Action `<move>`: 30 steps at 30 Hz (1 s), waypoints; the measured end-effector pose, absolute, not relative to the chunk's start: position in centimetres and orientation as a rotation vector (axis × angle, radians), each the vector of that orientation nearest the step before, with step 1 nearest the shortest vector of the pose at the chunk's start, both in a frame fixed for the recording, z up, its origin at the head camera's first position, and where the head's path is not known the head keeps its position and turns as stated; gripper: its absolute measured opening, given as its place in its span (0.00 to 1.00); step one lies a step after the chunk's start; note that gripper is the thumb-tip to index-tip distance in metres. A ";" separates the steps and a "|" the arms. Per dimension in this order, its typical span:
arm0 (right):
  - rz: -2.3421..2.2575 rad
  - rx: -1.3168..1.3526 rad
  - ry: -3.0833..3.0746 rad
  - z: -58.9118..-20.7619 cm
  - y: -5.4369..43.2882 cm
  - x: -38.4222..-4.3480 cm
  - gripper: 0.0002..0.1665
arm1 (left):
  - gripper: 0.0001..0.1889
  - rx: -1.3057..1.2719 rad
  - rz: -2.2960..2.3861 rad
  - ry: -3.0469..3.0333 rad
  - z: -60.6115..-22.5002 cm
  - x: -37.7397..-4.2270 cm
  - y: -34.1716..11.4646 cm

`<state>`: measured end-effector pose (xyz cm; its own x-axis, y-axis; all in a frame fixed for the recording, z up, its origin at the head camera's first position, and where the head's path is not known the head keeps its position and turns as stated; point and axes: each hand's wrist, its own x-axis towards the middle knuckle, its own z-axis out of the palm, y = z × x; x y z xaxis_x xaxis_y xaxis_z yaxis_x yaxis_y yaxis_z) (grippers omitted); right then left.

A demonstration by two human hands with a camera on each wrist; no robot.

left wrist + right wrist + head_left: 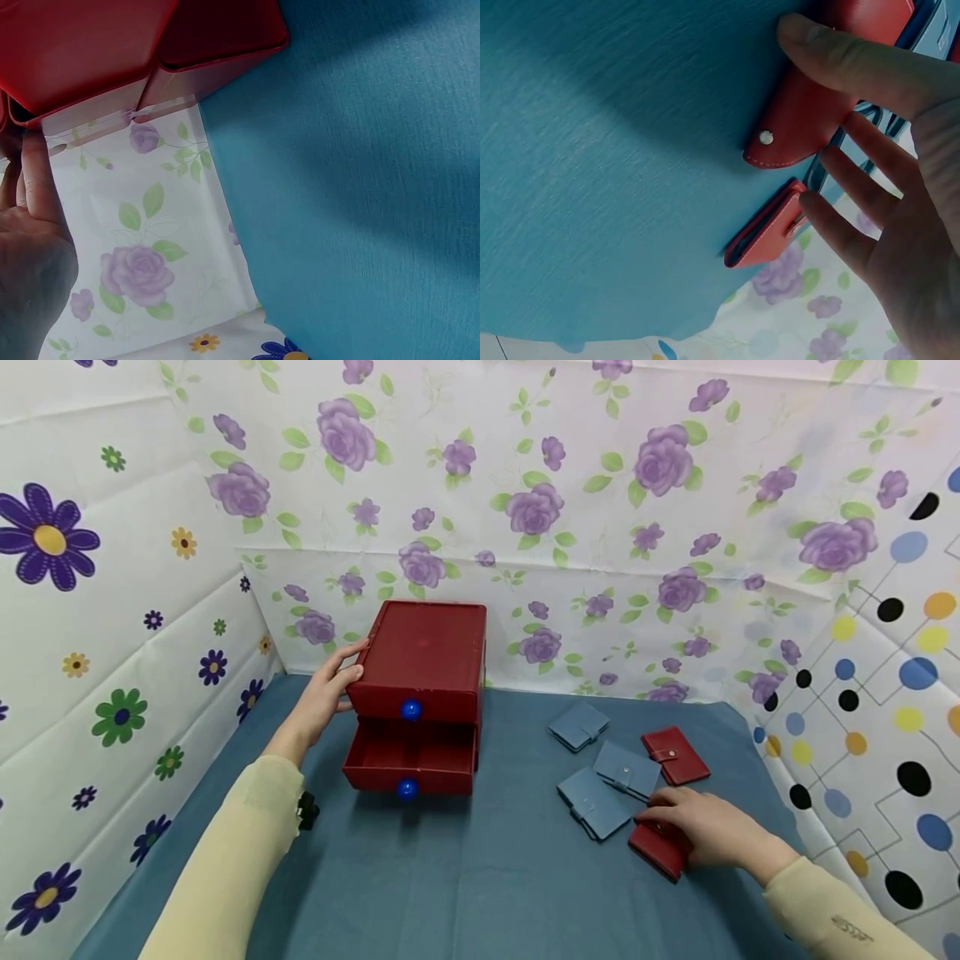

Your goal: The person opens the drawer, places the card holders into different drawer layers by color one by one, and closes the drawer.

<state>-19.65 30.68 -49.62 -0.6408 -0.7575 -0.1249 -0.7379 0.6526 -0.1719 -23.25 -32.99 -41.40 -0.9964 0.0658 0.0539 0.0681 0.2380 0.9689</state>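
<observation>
A small red two-drawer box (pixel 427 647) has blue knobs; its lower drawer (pixel 408 768) is pulled out and the upper one is closed. My left hand (pixel 324 693) rests against its left side, fingers extended along the top edge. In the left wrist view, the fingers (pixel 37 176) touch the box's red wall (pixel 82 52). My right hand (pixel 701 827) pinches a red wallet (pixel 658 850) between thumb and fingers. In the right wrist view, that wallet shows a metal snap (pixel 766 137), with the thumb across it; the index fingertip is hidden.
Left of the right hand lie blue wallets, one (pixel 628 767) overlapping another (pixel 596 803), with a third (pixel 578 727) farther back. A second red wallet (pixel 677 756) lies behind the hand. Flowered sheeting (pixel 525 518) walls the blue-covered table (pixel 465 893).
</observation>
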 end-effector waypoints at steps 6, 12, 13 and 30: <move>-0.183 -1.217 2.687 -49.6 30.2 -19.6 0.48 | 0.33 -0.141 -1.932 -2.467 -41.5 -23.5 -33.1; -0.198 -1.192 2.680 -49.7 30.1 -19.7 0.50 | 0.33 -0.142 -1.934 -2.461 -41.5 -23.4 -33.1; -0.199 -1.189 2.679 -49.7 30.2 -19.7 0.50 | 0.33 -0.141 -1.936 -2.458 -41.5 -23.4 -33.1; -0.192 -1.133 2.634 -50.2 30.4 -20.0 0.57 | 0.33 -0.153 -1.955 -2.438 -41.5 -23.3 -33.1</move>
<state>-20.05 30.36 -50.17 -0.6587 -0.7278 -0.1909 -0.6923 0.6856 -0.2250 -23.33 -33.11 -41.49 -0.9951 0.0684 0.0710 0.0841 0.2143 0.9731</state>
